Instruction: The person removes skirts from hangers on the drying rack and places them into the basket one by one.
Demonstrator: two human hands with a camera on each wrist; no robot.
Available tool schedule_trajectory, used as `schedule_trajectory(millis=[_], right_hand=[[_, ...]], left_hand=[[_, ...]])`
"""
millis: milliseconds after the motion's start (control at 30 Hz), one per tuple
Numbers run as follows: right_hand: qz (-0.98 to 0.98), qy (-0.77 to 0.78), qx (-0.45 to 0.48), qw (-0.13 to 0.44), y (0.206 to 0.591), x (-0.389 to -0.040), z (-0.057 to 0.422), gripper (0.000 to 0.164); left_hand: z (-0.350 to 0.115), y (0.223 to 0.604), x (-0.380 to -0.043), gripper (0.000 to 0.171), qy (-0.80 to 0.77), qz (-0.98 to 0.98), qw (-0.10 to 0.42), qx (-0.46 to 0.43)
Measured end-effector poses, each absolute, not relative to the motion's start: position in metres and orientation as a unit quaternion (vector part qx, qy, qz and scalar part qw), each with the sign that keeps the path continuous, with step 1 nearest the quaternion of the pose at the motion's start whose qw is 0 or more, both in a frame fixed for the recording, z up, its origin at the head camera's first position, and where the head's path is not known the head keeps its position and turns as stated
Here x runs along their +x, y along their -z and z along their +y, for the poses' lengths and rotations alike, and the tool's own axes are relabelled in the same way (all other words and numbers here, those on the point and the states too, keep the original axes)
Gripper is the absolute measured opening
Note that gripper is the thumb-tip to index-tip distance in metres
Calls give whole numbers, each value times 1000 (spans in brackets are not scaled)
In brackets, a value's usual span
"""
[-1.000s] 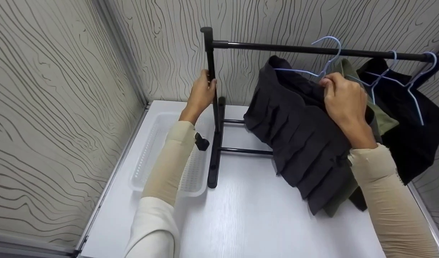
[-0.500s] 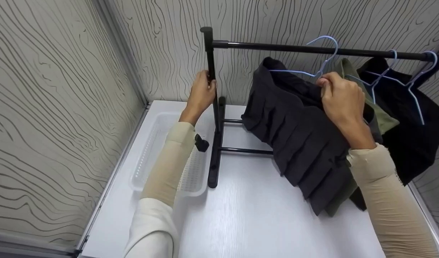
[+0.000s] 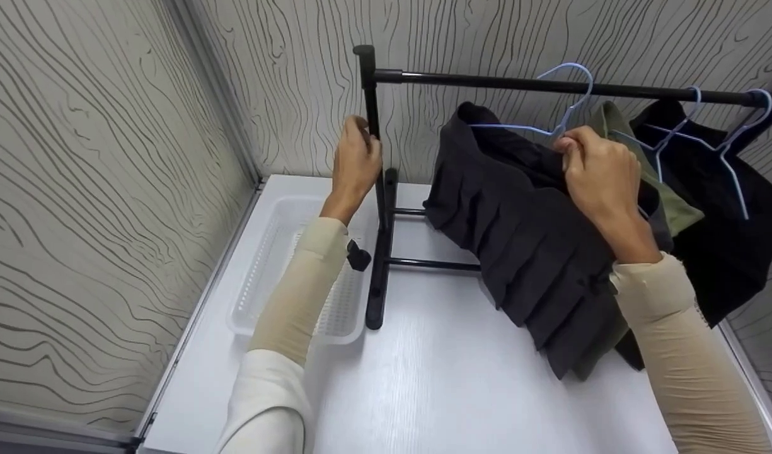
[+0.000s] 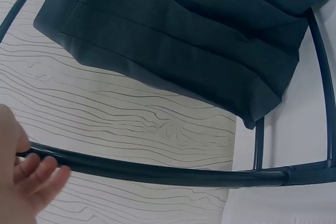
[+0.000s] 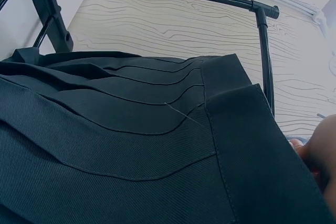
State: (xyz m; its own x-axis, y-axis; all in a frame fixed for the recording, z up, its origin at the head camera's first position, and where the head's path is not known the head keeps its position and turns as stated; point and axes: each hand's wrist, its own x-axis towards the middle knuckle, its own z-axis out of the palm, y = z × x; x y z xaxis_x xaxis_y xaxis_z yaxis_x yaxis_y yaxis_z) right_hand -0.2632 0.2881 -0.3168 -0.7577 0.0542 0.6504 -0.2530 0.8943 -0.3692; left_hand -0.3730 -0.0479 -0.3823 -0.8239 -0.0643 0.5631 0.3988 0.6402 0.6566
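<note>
Left of the black metal clothes rack (image 3: 386,189), a clear perforated plastic basket (image 3: 266,265) lies on the white table (image 3: 436,391), its right rim just beside the rack's foot. The left hand (image 3: 355,162) is at the rack's left upright post, part way up; the left wrist view shows its fingers (image 4: 39,174) lying loosely along the post, only lightly bent and touching it rather than wrapped round it.

Right of that post hangs the dark charcoal pleated skirt (image 3: 524,233). It is of a fine ribbed cloth with long stitched pleats running down from a flat waistband, and it sits on a pale blue wire hanger (image 3: 559,101) whose hook is at the rack's top bar. The skirt hangs slanted, its hem low near the table and over the rack's lower crossbars. The right hand (image 3: 600,173) is at the skirt's waistband just under the top bar, fingers curled and pinching the cloth and the hanger's neck together.

Further right along the bar, an olive green garment (image 3: 666,202) hangs just behind the skirt, then a black garment (image 3: 732,246), each on a pale blue wire hanger.
</note>
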Motion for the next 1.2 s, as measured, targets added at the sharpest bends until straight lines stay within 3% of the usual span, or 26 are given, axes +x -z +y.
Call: schedule_trajectory(millis=[467,1200], right_hand=[[-906,-219,74,355,315,-260,283,29],[-900,-225,91,362,310,-252,272,28]], left_hand=[[-45,380,-367,14,413,-847,311,-126],[-22,376,-355,27,399,-848,268,-224]])
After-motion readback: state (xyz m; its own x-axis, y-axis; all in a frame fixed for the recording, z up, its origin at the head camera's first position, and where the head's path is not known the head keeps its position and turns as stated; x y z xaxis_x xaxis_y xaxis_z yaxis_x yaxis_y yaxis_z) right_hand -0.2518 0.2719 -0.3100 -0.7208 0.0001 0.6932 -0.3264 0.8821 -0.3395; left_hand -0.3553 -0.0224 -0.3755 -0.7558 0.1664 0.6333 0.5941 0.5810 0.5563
